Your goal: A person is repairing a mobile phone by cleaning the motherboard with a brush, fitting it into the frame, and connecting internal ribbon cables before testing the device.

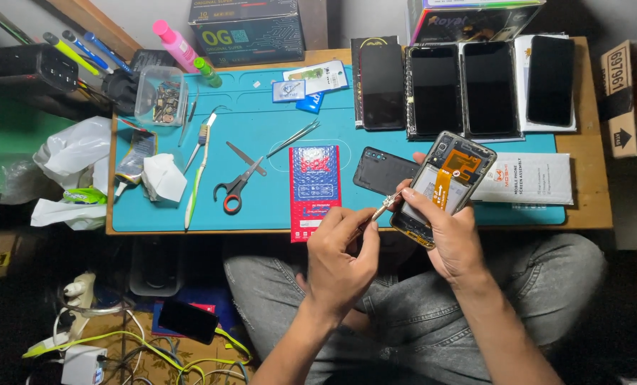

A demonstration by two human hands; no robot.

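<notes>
Opened phone [443, 187] — back off, orange flex and battery showing — sits gripped in the right hand [452, 239] above the lap, at the table's [582, 207] front edge; the left hand [340, 257] pinches a thin screwdriver [378, 214], tip at the phone's side; just beyond lie one dark back cover [384, 171] and one red packet [314, 187]; farther off — one pair of scissors [238, 187], four dark screens [468, 85] in a row.

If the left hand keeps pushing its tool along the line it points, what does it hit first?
The left hand aims its thin tool up-right at the opened phone in the right hand; the tip looks already at its edge, though depth is unclear.
</notes>
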